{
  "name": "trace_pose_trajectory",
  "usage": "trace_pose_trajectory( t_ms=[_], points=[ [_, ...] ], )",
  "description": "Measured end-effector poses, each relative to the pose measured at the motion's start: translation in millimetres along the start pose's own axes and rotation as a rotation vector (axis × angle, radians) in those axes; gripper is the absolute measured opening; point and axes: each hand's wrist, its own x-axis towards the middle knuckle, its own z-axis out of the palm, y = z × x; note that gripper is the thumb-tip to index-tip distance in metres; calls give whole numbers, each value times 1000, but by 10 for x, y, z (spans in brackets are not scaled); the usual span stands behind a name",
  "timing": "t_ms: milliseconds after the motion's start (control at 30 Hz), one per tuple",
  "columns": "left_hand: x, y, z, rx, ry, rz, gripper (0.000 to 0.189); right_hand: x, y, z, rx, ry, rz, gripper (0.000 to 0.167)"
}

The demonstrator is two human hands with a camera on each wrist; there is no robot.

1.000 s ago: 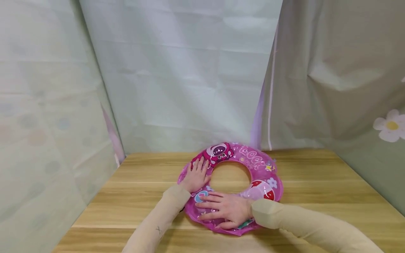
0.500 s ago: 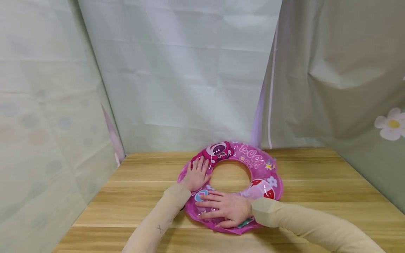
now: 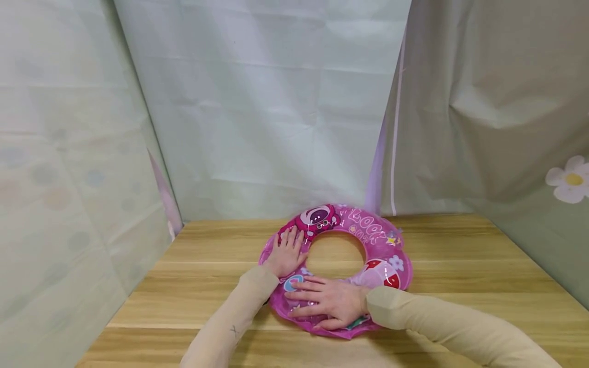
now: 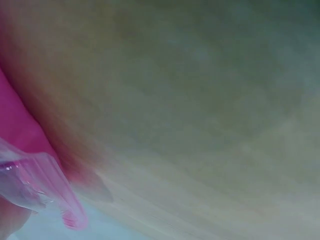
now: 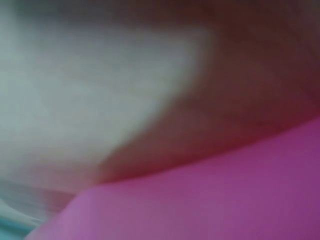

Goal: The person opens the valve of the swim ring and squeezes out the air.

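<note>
A pink inflatable swim ring (image 3: 384,243) with cartoon prints lies flat on the wooden table in the head view. Its near edge looks wrinkled and partly slack. My left hand (image 3: 286,254) rests on the ring's left side, fingers spread and pointing away. Across the near part lies my right hand (image 3: 329,302), its fingers straight and pointing left. Both palms are hidden. In the left wrist view, the ring's pink vinyl (image 4: 20,122) and clear seam edge show at the left, with a blurred fingertip. Blurred pink vinyl (image 5: 215,200) fills the bottom of the right wrist view.
The wooden table (image 3: 198,291) extends to both sides of the ring. A pale hanging sheet (image 3: 267,112) stands right behind its back edge. More sheeting hangs at the left, and a flower-printed curtain (image 3: 465,128) hangs at the right.
Both hands stay on the swim ring in the same places. The head view has shifted only very slightly.
</note>
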Motion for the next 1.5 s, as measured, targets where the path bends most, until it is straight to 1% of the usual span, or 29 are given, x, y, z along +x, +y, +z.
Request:
trace_pose_trajectory(
  t_ms=[133, 367, 433, 567, 767, 1067, 1200, 1367, 1500],
  points=[
    [7, 0, 1, -8, 11, 4, 61, 4, 5, -4, -5, -3, 2, 56],
    [16, 4, 0, 12, -48, -8, 63, -2, 5, 1, -5, -4, 7, 56],
    [16, 2, 2, 1, -32, -6, 62, -2, 5, 7, -7, -7, 9, 56],
    [15, -9, 33, -1, -20, 2, 62, 1, 0, 13, -14, -11, 10, 57],
    [6, 3, 18, 10, -13, 3, 62, -2, -4, 12, -17, -13, 14, 56],
    [3, 7, 21, 30, -66, -16, 63, -1, 0, 25, -13, -11, 11, 56],
    [-3, 11, 16, 29, -66, -11, 63, 2, -3, 25, -12, -14, 6, 57],
    [8, 9, 8, 6, -51, -8, 63, 4, 1, 18, -23, -15, 10, 56],
    [18, -8, 37, 4, -58, -5, 64, 4, 5, 14, -30, -20, 11, 56]
  ],
)
